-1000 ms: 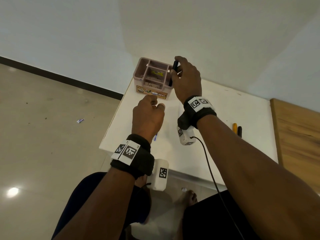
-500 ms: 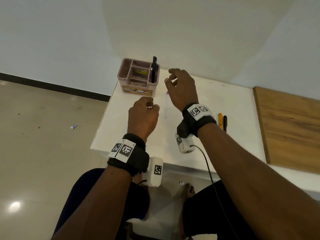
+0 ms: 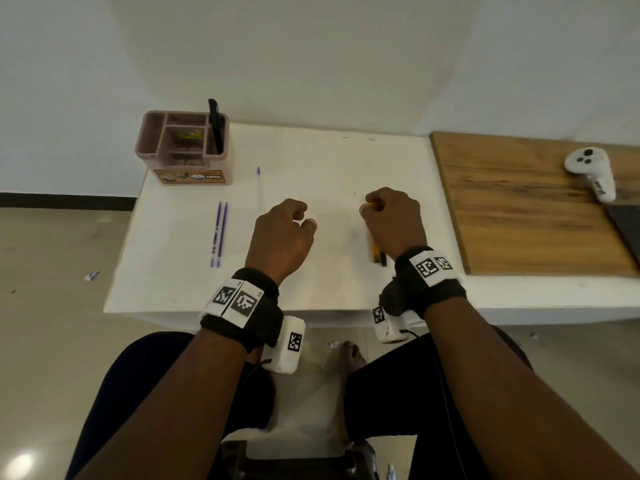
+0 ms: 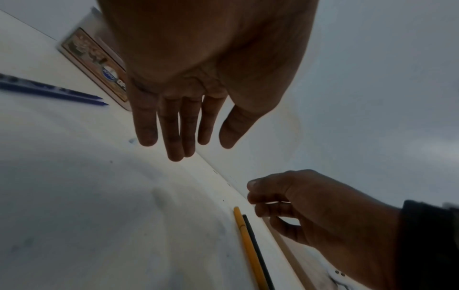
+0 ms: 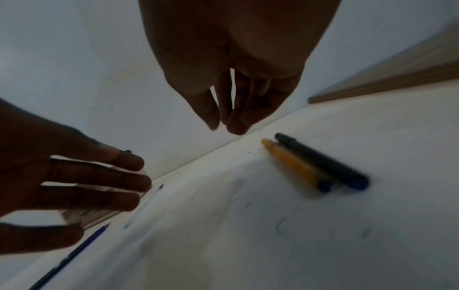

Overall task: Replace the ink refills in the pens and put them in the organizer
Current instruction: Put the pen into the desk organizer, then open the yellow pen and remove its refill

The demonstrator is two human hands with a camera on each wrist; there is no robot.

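Table point(image 3: 311, 161) was the reference: organizer point(image 3: 183, 147) at its far-left corner held one dark pen point(image 3: 216, 124). Both hands empty, fingers slack; right hand point(image 3: 393, 220) hovered over yellow pen point(image 5: 293, 164), left hand point(image 3: 282, 233) mid-table. Best pinch yellow pen mid-barrel, clear of black pen point(image 5: 320, 159) touching alongside. Blue refills point(image 3: 219, 233) lay left.

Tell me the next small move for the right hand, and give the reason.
Probably lower the right hand and pinch the yellow pen. The hand hangs empty just above it; that pen and the black pen lie on the table, while one pen already stands in the organizer. Blue refills lie near the left hand.
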